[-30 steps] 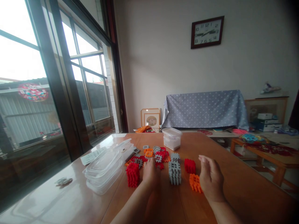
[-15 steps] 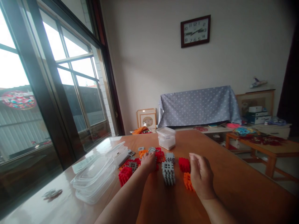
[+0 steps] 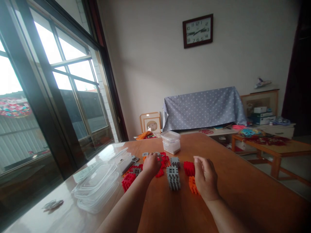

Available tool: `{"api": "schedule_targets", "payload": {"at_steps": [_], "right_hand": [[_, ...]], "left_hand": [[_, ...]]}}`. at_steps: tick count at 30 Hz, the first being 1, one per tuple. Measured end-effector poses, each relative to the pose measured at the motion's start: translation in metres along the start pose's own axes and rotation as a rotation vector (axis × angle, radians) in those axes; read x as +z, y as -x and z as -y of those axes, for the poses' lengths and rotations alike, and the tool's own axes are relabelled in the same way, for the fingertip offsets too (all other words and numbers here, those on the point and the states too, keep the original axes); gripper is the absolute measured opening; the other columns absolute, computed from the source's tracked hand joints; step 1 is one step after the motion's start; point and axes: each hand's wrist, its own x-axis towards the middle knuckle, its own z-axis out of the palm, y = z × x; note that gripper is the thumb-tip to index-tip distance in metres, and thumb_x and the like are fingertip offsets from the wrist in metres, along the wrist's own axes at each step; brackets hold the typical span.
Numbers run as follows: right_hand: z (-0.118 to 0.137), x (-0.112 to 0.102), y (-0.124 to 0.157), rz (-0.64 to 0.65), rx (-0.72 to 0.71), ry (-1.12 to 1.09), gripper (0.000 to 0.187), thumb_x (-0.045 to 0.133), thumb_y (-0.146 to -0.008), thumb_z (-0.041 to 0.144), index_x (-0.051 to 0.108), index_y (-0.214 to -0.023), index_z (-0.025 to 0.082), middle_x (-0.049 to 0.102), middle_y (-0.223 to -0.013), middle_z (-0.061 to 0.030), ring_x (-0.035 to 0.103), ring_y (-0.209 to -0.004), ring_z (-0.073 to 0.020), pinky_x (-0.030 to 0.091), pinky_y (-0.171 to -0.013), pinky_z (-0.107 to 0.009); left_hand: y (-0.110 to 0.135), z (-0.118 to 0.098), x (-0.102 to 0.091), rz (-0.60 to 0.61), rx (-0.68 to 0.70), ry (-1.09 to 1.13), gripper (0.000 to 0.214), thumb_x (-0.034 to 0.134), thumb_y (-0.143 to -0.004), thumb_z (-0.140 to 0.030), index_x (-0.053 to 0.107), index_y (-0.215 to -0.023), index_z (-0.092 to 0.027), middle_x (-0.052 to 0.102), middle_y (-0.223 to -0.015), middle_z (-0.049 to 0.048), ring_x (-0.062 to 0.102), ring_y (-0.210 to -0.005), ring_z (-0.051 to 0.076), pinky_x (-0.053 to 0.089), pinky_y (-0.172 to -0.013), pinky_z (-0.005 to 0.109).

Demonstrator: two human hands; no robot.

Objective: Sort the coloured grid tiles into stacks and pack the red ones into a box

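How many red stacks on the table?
2: one red stack beside the left arm, another red stack beside the right hand. The left arm may hide more.

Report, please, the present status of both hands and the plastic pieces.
Left hand at loose pieces, grip hidden. Right hand beside orange stack, contact unclear. Nearer gray stack standing between hands. Left hand partly blocks view of loose pieces.

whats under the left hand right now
The left hand is at the loose pile: grey pieces show just beyond it, red pieces to its right. Whatever lies beneath its palm and fingers is covered, so I can't tell what's there.
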Motion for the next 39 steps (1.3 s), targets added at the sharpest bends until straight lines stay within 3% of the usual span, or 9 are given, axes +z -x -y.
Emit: {"api": "schedule_targets", "payload": {"at_steps": [7, 13, 19, 29, 34, 39], "right_hand": [[-0.004, 0.002, 0.0, -0.014, -0.001, 0.008, 0.023, 0.048, -0.101, 0.036, 0.065, -0.105, 0.022, 0.067, -0.1, -0.0081, 0.062, -0.095, -0.0249, 0.049, -0.087, -0.041], [-0.005, 0.002, 0.001, 0.003, 0.018, 0.022, 0.024, 0.049, -0.1, 0.038, 0.065, -0.105, 0.022, 0.067, -0.1, -0.008, 0.062, -0.096, -0.0251, 0.049, -0.086, -0.04], [-0.007, 0.002, 0.002, 0.016, 0.025, 0.025, 0.023, 0.05, -0.099, 0.038, 0.065, -0.105, 0.022, 0.067, -0.101, -0.0074, 0.062, -0.097, -0.0243, 0.049, -0.086, -0.04], [-0.01, 0.005, 0.003, 0.005, 0.048, 0.007, 0.024, 0.05, -0.099, 0.039, 0.066, -0.105, 0.022, 0.068, -0.101, -0.0083, 0.062, -0.096, -0.0249, 0.05, -0.085, -0.04], [-0.009, 0.005, 0.002, 0.014, 0.049, 0.002, 0.024, 0.05, -0.099, 0.039, 0.066, -0.105, 0.022, 0.068, -0.101, -0.0079, 0.063, -0.095, -0.0246, 0.049, -0.086, -0.04], [-0.009, 0.005, 0.002, 0.006, 0.053, 0.001, 0.024, 0.05, -0.099, 0.039, 0.066, -0.106, 0.022, 0.068, -0.102, -0.0081, 0.063, -0.096, -0.0246, 0.05, -0.086, -0.04]], "left_hand": [[0.024, -0.008, -0.04, -0.063, 0.144, 0.256, 0.043, 0.062, -0.087, -0.033, 0.062, -0.128, -0.019, 0.072, -0.12, 0.0078, 0.066, -0.11, 0.021, 0.049, -0.097, 0.029], [0.052, -0.022, -0.057, 0.067, 0.275, 0.672, 0.041, 0.069, -0.084, -0.035, 0.068, -0.122, -0.019, 0.074, -0.12, 0.0072, 0.068, -0.108, 0.024, 0.053, -0.095, 0.033], [0.063, -0.032, -0.049, 0.099, 0.35, 0.615, 0.048, 0.073, -0.078, -0.031, 0.069, -0.125, -0.021, 0.073, -0.122, 0.0079, 0.067, -0.109, 0.027, 0.052, -0.098, 0.037], [0.061, -0.025, -0.032, 0.118, 0.375, 0.559, 0.059, 0.078, -0.075, -0.033, 0.065, -0.132, -0.025, 0.066, -0.134, 0.0085, 0.061, -0.122, 0.03, 0.046, -0.109, 0.044], [0.057, -0.019, -0.028, 0.196, 0.313, 0.565, 0.08, 0.084, -0.069, -0.037, 0.056, -0.143, -0.023, 0.056, -0.147, 0.0135, 0.052, -0.134, 0.034, 0.04, -0.114, 0.048], [0.054, -0.02, -0.026, 0.278, 0.258, 0.648, 0.078, 0.083, -0.07, -0.03, 0.055, -0.142, -0.022, 0.058, -0.144, 0.0131, 0.055, -0.13, 0.032, 0.041, -0.113, 0.046]]}}
